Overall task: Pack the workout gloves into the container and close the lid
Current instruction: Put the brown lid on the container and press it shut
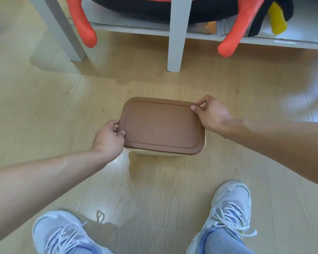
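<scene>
A brown rectangular lid covers a cream container that stands on the wooden floor; only a strip of the container's near wall shows. My left hand pinches the lid's near left corner, thumb on top. At the far right corner my right hand pinches the lid between thumb and fingers. The lid hides the container's inside, and no workout gloves are in view.
White table legs and a low white shelf stand behind the container. Orange stuffed limbs of a black plush toy hang over the shelf. My two sneakers are on the floor close in front.
</scene>
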A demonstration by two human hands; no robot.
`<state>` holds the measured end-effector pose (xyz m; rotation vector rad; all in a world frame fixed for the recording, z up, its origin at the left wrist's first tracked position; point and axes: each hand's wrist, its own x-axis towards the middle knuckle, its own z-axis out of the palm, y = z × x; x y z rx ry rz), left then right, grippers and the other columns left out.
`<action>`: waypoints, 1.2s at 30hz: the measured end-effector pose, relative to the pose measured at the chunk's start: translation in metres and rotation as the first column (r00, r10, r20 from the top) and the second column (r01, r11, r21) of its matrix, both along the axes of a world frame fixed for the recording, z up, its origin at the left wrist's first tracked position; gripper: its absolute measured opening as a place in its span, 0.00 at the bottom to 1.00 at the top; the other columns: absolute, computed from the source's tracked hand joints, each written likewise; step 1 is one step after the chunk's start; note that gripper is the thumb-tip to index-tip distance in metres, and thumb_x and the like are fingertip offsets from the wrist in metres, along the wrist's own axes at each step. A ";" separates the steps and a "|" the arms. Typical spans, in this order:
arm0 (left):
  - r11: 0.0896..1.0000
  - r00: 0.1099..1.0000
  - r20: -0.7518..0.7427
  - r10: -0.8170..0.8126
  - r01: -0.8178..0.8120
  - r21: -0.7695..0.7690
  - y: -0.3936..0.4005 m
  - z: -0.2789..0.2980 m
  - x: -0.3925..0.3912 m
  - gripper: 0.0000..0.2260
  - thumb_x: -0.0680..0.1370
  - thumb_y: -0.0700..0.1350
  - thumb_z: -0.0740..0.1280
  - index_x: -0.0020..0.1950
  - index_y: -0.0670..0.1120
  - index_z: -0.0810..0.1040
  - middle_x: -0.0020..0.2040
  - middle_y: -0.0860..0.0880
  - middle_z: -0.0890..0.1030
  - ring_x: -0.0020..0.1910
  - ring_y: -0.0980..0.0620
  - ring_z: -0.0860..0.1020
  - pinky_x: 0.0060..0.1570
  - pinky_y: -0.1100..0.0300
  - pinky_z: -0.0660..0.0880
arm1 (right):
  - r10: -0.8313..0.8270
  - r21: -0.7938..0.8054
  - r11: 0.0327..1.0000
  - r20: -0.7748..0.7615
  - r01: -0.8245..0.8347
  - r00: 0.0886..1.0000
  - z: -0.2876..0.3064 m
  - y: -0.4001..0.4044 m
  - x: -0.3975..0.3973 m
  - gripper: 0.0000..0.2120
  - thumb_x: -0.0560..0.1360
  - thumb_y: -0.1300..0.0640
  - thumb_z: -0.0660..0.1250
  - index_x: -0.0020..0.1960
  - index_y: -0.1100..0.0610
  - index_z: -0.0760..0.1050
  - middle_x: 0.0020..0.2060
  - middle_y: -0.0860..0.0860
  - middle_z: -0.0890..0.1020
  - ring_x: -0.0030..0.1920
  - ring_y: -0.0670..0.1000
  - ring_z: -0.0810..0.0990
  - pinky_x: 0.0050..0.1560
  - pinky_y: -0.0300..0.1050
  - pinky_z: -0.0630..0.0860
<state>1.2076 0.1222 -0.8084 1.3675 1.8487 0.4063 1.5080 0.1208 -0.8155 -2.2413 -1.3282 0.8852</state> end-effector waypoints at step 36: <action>0.554 0.366 -0.509 -0.779 0.781 -0.288 0.036 0.003 0.016 0.67 0.62 0.81 0.60 0.80 0.41 0.30 0.80 0.44 0.27 0.79 0.47 0.27 0.79 0.49 0.40 | 0.397 0.024 0.883 0.493 -0.468 0.774 -0.032 -0.026 -0.034 0.37 0.82 0.34 0.45 0.83 0.57 0.49 0.83 0.51 0.50 0.82 0.49 0.44 0.81 0.54 0.43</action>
